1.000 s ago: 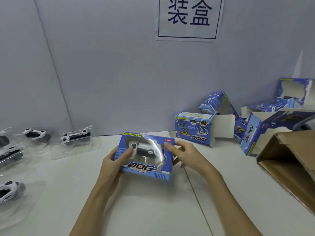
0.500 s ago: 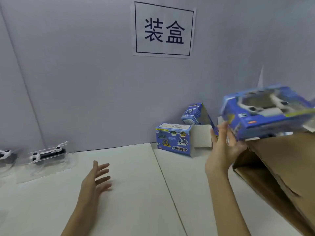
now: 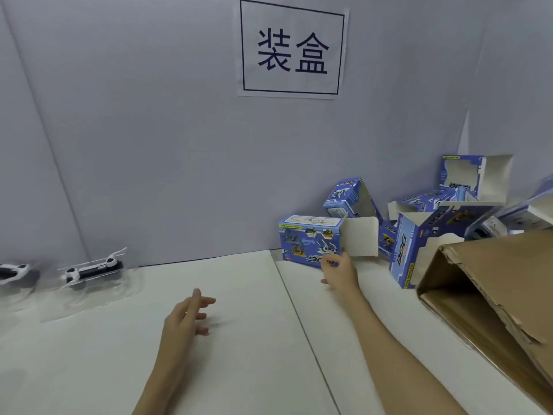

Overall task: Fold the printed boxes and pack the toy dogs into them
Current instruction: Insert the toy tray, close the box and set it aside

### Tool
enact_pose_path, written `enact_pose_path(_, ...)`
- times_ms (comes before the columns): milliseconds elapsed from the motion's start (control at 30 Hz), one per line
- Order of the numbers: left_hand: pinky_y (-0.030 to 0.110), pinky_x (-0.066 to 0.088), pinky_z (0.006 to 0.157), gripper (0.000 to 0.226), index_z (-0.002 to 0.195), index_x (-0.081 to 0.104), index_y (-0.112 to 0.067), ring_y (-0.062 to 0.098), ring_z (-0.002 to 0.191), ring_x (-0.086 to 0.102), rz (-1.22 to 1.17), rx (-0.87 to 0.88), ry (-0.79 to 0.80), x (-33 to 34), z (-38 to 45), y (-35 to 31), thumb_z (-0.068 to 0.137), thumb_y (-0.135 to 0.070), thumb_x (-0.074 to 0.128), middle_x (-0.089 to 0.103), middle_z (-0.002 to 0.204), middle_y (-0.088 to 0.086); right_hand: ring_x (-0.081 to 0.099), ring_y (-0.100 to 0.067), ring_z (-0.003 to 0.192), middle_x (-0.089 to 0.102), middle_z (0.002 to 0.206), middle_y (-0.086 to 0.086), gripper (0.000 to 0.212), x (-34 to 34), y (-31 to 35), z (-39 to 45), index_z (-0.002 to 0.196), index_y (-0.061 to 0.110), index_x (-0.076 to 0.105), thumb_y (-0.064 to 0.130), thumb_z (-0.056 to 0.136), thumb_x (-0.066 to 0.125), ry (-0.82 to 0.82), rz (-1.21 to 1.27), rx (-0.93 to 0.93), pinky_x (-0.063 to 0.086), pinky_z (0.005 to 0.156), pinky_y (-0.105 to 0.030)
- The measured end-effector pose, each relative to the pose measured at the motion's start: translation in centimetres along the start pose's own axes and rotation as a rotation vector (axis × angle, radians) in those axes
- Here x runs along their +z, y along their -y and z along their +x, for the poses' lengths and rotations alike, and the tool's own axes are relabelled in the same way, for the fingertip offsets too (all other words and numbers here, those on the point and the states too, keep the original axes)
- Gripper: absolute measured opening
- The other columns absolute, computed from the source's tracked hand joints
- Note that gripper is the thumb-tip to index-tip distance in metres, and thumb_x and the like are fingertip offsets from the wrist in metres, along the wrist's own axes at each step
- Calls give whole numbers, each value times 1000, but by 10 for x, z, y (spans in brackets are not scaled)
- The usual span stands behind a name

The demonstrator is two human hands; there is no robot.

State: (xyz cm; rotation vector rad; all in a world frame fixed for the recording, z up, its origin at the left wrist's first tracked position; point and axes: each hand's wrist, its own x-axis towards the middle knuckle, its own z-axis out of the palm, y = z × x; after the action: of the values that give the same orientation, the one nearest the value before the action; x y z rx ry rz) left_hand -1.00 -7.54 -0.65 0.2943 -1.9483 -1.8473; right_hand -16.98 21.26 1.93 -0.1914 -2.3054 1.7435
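Printed box point(image 3: 309, 239) with its white end flap open stands on the bench point(image 3: 239, 339) by the back wall; the right hand point(image 3: 339, 272) reaches its lower corner, seemingly pinching it. Left hand point(image 3: 187, 317) hovers with relaxed fingers, holding nothing. Toy dog point(image 3: 91, 269) in clear plastic lies far left.

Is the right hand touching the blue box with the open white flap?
Touching. The head view shows the right hand with its fingers on the blue box at its lower corner.
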Motion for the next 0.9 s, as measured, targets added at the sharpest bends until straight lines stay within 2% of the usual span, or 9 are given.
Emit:
enact_pose_path(100,28,50,69,46,94,80,-15,31,94,67,3,-6,-7,0,-1,-1,106,-46,48,72,111,4,66,-25,94,64,132,-17,23,2,-5,6,123,1,67,8,102,61,18,26,-40,53,71,-26)
enact_pose_path(167,27,51,67,42,94,79,-15,29,94,67,6,-1,-13,-1,0,-2,106,-44,50,72,110,4,63,-20,87,69,117,-16,14,4,-3,-3,110,4,69,14,101,64,-102,-12,-151,47,70,-24)
enact_pose_path(333,36,58,81,14,110,72,-29,22,116,63,49,88,-43,6,-7,-10,103,-36,62,64,124,-6,56,-13,68,58,83,2,27,0,21,-48,79,17,57,32,98,67,-330,-109,-590,42,60,-28)
enact_pose_path(467,26,45,97,51,133,59,-45,4,130,55,66,261,43,7,-18,-31,87,-66,61,59,139,-20,50,-18,68,54,76,4,36,4,47,-81,73,14,55,34,100,68,-403,-175,-937,43,65,-29)
enact_pose_path(533,23,44,101,65,141,50,-51,-1,133,53,66,348,148,12,-25,-41,80,-68,63,57,141,-26,49,-19,69,53,75,4,39,12,55,-96,71,14,55,36,102,66,-375,-151,-1050,44,67,-32)
enact_pose_path(633,7,48,92,76,151,39,-46,-4,132,53,74,471,234,24,-32,-43,87,-46,80,54,143,-28,48,-17,73,56,78,3,42,26,60,-114,72,12,59,37,105,61,-293,-132,-1166,45,66,-36)
enact_pose_path(700,3,47,88,83,152,35,-51,-4,129,54,95,500,178,26,-32,-40,87,-35,84,53,139,-29,52,-15,81,60,88,2,36,32,60,-123,77,11,65,34,104,62,-251,-113,-1216,49,69,-38)
enact_pose_path(800,18,58,80,74,143,30,-70,1,115,60,87,441,65,22,-27,-41,88,-49,76,54,119,-29,62,-18,105,57,127,-2,19,33,62,-127,104,12,68,30,103,64,-159,-23,-1212,56,87,-33)
enact_pose_path(900,27,62,69,66,136,29,-78,4,107,67,-19,303,77,18,-23,-45,86,-62,69,59,107,-31,55,-21,130,44,147,-5,41,29,66,-126,132,18,52,25,98,73,-187,40,-1082,53,100,-30)
